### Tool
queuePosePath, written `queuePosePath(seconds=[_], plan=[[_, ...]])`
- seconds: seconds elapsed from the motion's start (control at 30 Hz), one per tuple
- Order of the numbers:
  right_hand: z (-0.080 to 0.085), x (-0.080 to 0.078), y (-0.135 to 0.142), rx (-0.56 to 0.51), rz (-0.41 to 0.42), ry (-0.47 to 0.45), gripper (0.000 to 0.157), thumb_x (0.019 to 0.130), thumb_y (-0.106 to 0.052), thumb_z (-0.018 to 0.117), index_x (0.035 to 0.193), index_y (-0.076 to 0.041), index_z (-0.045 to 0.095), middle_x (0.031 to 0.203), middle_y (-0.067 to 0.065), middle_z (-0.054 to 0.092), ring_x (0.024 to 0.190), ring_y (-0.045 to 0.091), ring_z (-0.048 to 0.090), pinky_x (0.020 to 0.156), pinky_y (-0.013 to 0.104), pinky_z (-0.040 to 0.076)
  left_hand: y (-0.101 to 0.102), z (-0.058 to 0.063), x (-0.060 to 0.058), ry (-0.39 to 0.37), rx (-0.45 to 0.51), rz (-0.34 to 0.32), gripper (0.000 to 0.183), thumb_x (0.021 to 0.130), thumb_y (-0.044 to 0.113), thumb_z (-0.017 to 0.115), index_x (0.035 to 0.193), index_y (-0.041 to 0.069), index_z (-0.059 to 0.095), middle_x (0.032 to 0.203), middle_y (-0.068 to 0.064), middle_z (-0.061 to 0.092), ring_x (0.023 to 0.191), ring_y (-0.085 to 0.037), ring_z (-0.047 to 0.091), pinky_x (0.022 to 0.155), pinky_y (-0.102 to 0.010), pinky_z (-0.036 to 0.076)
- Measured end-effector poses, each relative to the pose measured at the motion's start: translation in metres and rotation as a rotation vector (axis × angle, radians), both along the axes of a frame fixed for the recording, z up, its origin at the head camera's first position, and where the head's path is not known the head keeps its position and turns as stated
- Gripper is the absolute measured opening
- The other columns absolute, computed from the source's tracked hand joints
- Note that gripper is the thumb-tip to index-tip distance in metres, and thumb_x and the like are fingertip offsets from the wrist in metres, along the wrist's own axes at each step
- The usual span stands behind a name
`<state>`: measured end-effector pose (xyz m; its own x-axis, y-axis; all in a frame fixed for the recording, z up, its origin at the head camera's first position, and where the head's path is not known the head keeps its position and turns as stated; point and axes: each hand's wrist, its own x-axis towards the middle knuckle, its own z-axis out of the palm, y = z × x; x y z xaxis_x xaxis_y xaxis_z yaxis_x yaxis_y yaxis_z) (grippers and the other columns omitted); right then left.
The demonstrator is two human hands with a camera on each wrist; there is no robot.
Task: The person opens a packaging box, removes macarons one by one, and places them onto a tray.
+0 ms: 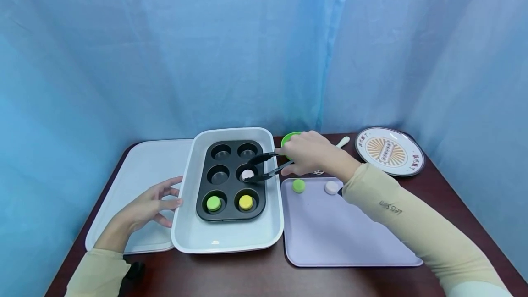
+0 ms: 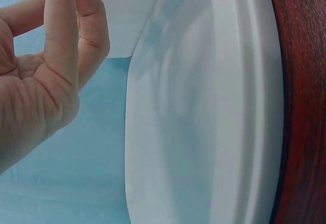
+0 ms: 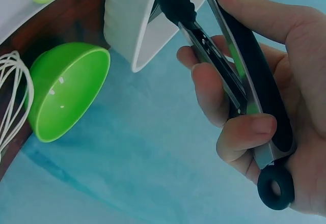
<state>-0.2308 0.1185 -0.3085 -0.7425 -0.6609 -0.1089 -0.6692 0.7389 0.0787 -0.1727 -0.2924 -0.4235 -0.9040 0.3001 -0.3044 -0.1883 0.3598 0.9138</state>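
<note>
My right hand (image 1: 307, 152) grips a pair of black-and-metal tongs (image 1: 260, 178). The tongs' arms are spread, their tips over the middle right cup of a dark muffin pan (image 1: 233, 187). In that cup sits a pale pinkish macaron (image 1: 247, 174), close to the lower tip; whether they touch I cannot tell. The front cups hold a green macaron (image 1: 213, 203) and a yellow macaron (image 1: 246, 202). A deep white tray (image 1: 227, 240) contains the pan. My left hand (image 1: 150, 203) is at the tray's left rim, fingers loosely bent; contact is unclear.
Right of the white tray lies a lilac tray (image 1: 350, 237) with a green macaron (image 1: 299, 185) and a whitish macaron (image 1: 331, 187). Behind stand a green bowl (image 3: 71, 91), a whisk (image 3: 15, 96) and a patterned plate (image 1: 389, 151). A white board (image 1: 144, 168) lies left.
</note>
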Motion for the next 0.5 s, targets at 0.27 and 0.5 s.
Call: queuePosePath(seconds=[0.27,0.5], plan=[[0.002,-0.002,-0.02,0.081,-0.013,0.014,0.047,0.082,-0.045,0.083,0.119,-0.017,0.076,0.072,-0.004,0.063,0.06,0.016,0.053,0.048,0.029,0.042,0.0,0.0,-0.001,-0.003,0.004,-0.004,0.079,0.095,0.018,0.072,0.159,0.01,0.027,0.127,-0.024,0.05,0.097,-0.03,0.067,0.066,-0.051,0.062],[0.007,-0.002,-0.046,0.174,-0.043,0.04,0.031,0.081,-0.042,0.084,0.095,-0.016,0.077,0.072,-0.003,0.061,0.063,0.017,0.056,0.055,0.033,0.051,0.0,0.0,0.0,0.012,-0.008,0.001,0.081,0.094,0.02,0.072,0.16,0.011,0.026,0.128,-0.023,0.05,0.099,-0.03,0.066,0.066,-0.05,0.062]])
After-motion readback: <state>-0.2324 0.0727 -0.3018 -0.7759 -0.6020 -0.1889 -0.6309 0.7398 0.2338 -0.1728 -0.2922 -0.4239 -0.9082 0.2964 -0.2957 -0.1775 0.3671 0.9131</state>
